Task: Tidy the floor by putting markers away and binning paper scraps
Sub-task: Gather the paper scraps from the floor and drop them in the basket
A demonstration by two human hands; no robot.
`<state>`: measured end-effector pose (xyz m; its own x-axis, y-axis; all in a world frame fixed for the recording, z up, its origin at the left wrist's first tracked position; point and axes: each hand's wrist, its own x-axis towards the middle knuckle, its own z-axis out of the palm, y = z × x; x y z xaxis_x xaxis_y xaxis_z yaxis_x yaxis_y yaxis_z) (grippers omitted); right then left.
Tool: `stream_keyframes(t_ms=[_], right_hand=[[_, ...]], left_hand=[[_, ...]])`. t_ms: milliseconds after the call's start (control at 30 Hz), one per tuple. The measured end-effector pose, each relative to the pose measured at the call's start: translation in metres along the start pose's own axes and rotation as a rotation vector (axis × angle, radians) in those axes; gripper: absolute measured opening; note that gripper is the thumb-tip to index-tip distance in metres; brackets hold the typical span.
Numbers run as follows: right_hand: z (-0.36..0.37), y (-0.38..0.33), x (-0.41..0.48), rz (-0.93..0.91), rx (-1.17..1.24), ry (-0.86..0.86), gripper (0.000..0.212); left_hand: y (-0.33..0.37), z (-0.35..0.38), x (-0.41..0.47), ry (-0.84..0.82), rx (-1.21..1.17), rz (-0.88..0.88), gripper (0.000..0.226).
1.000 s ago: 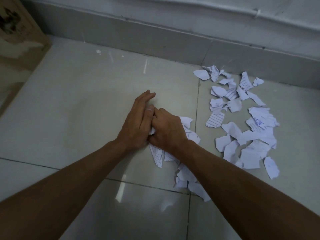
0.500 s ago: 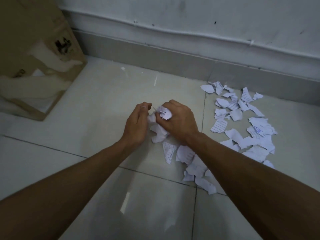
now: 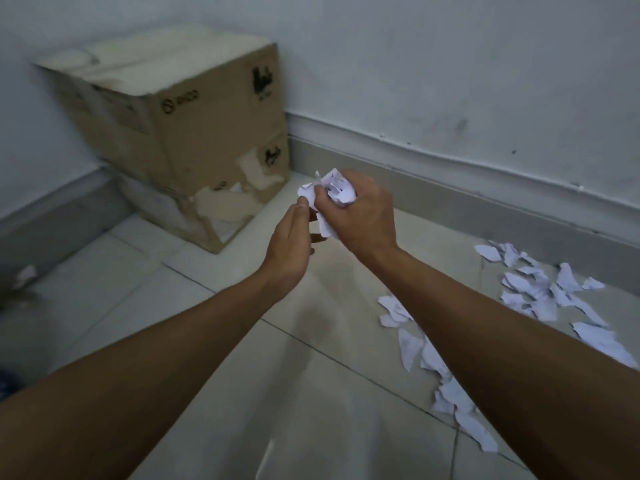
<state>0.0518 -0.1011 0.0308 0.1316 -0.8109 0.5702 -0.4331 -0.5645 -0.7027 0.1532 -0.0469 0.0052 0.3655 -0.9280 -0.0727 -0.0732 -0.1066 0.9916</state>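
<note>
A crumpled wad of paper scraps (image 3: 330,194) is held up off the floor, clenched in the right hand (image 3: 360,216), whose grip is closed tight around it. The left hand (image 3: 289,249) is raised just beside it, grip loosely open, thumb tip touching the wad's lower edge. A worn cardboard box (image 3: 194,140) is seen beyond the hands, set in the wall corner. More torn scraps (image 3: 540,292) are left scattered on the tiled floor (image 3: 242,393) to the right, some partly hidden under the right forearm. No markers can be made out.
</note>
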Motion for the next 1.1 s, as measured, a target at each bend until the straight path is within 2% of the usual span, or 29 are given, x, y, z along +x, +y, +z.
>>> stream_keyframes(t_ms=[133,300,500,800,900,1100], right_hand=[[0.037,-0.048,0.013,-0.020,0.120,-0.010,0.015],[0.082,-0.105,0.024,-0.011,0.314,-0.033,0.021],[0.130,-0.179,0.023,-0.067,0.495,-0.058,0.017],[0.178,-0.304,0.010,-0.218,0.674,-0.088,0.027],[0.185,-0.338,-0.002,-0.246,0.721,-0.137,0.024],[0.193,-0.404,-0.042,-0.139,0.867,-0.246,0.016]], left_hand=[[0.024,-0.046,0.001,0.136,-0.089,-0.034,0.051],[0.050,-0.098,-0.007,0.287,-0.172,-0.031,0.054],[0.080,-0.159,-0.025,0.416,-0.318,-0.075,0.068],[0.121,-0.258,-0.064,0.655,-0.568,-0.017,0.067],[0.131,-0.289,-0.085,0.719,-0.616,0.029,0.067],[0.141,-0.339,-0.134,0.838,-0.660,0.098,0.059]])
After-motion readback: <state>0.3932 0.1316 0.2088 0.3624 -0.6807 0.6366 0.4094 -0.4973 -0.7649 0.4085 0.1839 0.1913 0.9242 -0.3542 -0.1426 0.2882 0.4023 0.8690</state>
